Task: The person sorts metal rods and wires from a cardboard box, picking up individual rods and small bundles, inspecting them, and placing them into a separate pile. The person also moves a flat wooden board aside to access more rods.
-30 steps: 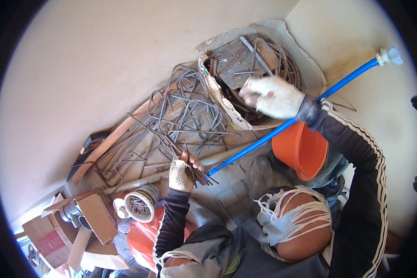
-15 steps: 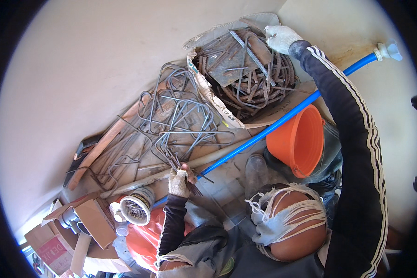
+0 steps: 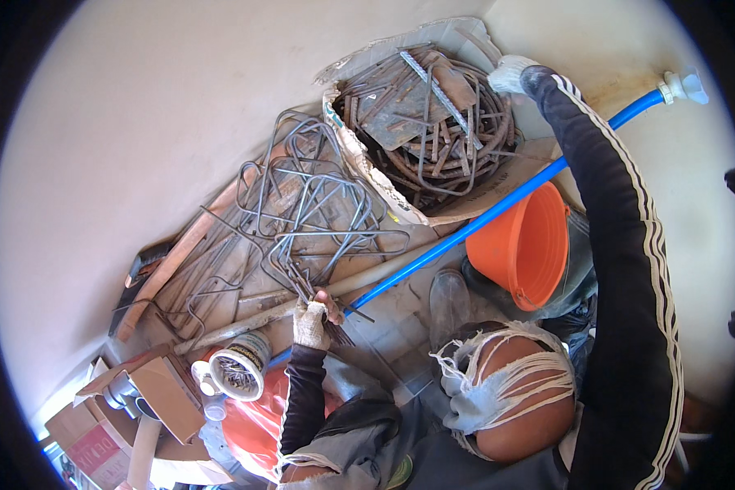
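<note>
My left hand (image 3: pixel 310 323), in a pale work glove, is closed around the ends of a bundle of thin bent steel wires (image 3: pixel 302 282). The bundle runs up into a tangle of grey wire stirrups (image 3: pixel 322 200) lying against the wall. My right arm, in a black sleeve with white stripes, stretches far forward. At its end my gloved right hand (image 3: pixel 510 73) rests with curled fingers at the far edge of a pile of rusty rods and coils (image 3: pixel 429 122) in a torn sack. Whether that hand grips anything is hidden.
A long blue pipe (image 3: pixel 482 220) with a white end fitting (image 3: pixel 683 83) crosses diagonally. An orange bucket (image 3: pixel 521 245) stands beside my bare knee in ripped jeans (image 3: pixel 514 400). A round tin of nails (image 3: pixel 237 371), cardboard boxes (image 3: pixel 159 392) and a wooden plank (image 3: pixel 175 257) lie to the left.
My right hand has moved from over the middle of the rusty pile out to its far edge, the arm stretching. My left hand kept hold of the wires and barely shifted.
</note>
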Available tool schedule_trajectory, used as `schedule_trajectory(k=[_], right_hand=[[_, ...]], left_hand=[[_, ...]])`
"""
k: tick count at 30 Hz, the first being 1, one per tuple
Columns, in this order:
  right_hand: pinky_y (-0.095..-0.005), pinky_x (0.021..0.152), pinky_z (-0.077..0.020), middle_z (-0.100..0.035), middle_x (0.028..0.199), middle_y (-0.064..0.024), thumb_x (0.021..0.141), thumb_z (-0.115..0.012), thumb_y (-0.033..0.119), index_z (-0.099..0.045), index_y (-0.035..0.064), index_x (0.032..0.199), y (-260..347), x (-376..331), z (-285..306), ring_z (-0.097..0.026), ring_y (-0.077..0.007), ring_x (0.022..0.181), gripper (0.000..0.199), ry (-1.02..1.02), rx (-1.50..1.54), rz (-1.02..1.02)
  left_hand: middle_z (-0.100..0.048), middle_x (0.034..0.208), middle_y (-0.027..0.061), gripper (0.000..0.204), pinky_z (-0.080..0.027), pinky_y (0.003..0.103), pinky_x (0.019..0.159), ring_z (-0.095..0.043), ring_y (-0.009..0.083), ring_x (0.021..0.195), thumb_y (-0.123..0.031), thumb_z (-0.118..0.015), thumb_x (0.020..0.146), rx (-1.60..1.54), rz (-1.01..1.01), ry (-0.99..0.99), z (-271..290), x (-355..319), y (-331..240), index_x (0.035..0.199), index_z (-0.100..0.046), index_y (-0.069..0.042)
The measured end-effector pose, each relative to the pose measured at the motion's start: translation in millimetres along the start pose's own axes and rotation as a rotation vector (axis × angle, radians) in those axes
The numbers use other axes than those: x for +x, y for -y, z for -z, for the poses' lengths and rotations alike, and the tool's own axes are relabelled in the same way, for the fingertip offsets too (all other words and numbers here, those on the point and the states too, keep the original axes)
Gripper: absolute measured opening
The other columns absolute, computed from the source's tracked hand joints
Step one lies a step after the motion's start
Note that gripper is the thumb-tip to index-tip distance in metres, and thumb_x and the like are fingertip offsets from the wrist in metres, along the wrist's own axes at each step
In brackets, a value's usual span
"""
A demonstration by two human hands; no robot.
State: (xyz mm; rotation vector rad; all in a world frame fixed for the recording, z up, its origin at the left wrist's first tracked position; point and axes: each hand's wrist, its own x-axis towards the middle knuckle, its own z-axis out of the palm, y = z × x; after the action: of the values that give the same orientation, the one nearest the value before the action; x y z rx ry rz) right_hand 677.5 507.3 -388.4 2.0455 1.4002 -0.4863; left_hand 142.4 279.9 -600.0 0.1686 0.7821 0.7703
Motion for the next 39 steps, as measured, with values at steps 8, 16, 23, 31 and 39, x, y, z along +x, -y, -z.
schedule_trajectory(k=[8,16,23,31,39], right_hand=[[-0.0444,0.088,-0.055,-0.072,0.106,-0.0191,0.077,-0.06,0.023,-0.075,0.0051,0.102,18,-21,-35,-0.069,-0.0351,0.102,0.034,-0.238,-0.2,0.232],[-0.044,0.083,-0.056,-0.073,0.1,-0.0173,0.081,-0.058,0.02,-0.077,0.0067,0.092,13,-33,-28,-0.07,-0.0332,0.094,0.025,-0.113,-0.462,0.385],[-0.0466,0.069,-0.0564,-0.071,0.083,-0.0162,0.078,-0.062,0.018,-0.075,0.0066,0.083,-12,-100,-3,-0.069,-0.0362,0.077,0.018,-0.328,-0.457,0.355],[-0.0384,0.072,-0.0534,-0.067,0.086,-0.0102,0.082,-0.067,0.021,-0.069,0.0054,0.097,-49,-207,0,-0.064,-0.0287,0.076,0.022,-0.763,-0.207,0.548],[-0.0305,0.072,-0.0515,-0.069,0.084,-0.009,0.096,-0.063,0.027,-0.067,-0.0023,0.098,74,-240,-46,-0.064,-0.0134,0.076,0.03,0.158,1.123,0.549]], left_hand=[[-0.053,0.076,0.0024,0.025,-0.043,0.033,0.057,-0.051,0.0161,0.062,-0.02,-0.074,0.086,-0.006,0.025,0.015,4,1,-1,0.103,-0.059,-0.01],[-0.048,0.073,-0.0024,0.024,-0.041,0.031,0.058,-0.048,0.012,0.061,-0.03,-0.072,0.09,0.043,0.047,0.013,-2,-2,-5,0.097,-0.056,-0.014],[-0.052,0.076,0.0006,0.02,-0.042,0.033,0.058,-0.051,0.0149,0.063,-0.024,-0.071,0.091,-0.094,0.111,0.078,-20,-12,-18,0.1,-0.057,-0.012],[-0.058,0.081,0.0068,0.024,-0.048,0.036,0.06,-0.058,0.021,0.067,-0.022,-0.068,0.094,-0.042,0.038,0.075,-82,-9,-32,0.112,-0.058,-0.008],[-0.069,0.112,0.0103,0.052,-0.057,0.047,0.081,-0.068,0.0288,0.099,-0.05,-0.067,0.091,0.023,0.018,0.078,-126,0,-46,0.124,-0.058,-0.012]])
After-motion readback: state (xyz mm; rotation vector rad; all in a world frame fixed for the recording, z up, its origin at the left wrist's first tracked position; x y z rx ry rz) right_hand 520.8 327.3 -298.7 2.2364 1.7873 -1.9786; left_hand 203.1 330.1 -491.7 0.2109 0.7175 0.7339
